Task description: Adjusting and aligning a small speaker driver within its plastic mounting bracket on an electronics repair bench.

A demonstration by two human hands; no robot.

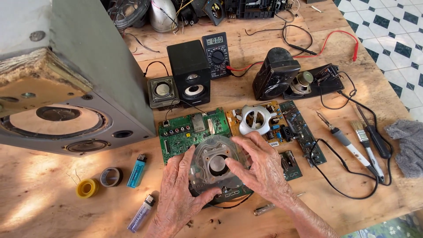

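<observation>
so, risk of slipping: your two hands press a round clear plastic housing [217,164] from both sides; it looks smooth, and if your grip shifts it could slide off the dark part under it and knock the green circuit board [192,131] just behind it.
risk to small parts: the metal ring and dark opening at the housing's middle sit right at your fingertips; a hard squeeze could, in my judgement, crack the thin plastic.
risk from clutter: a soldering iron [346,143] with its black cord, a paintbrush [365,140] and a screwdriver lie to your right; a wide sweep of that arm could snag the cord.
left hand: your left hand [180,185] lies flat and curved along the housing's left and lower rim, thumb hooked beneath its front edge, grasping it.
right hand: your right hand [260,165] covers the housing's right side, fingers spread over the top, thumb pointing in at the centre hole, also grasping it.
where the housing is: it sits between your palms, touching both, at the near middle of the wooden table [53,194], on a dark flat part.
to your left: two lighters [137,171], a roll of yellow tape [87,187] and a grey tape roll.
behind: a black speaker [190,72], a multimeter [217,53] with red leads, and a large grey speaker cabinet [75,83] at far left.
</observation>
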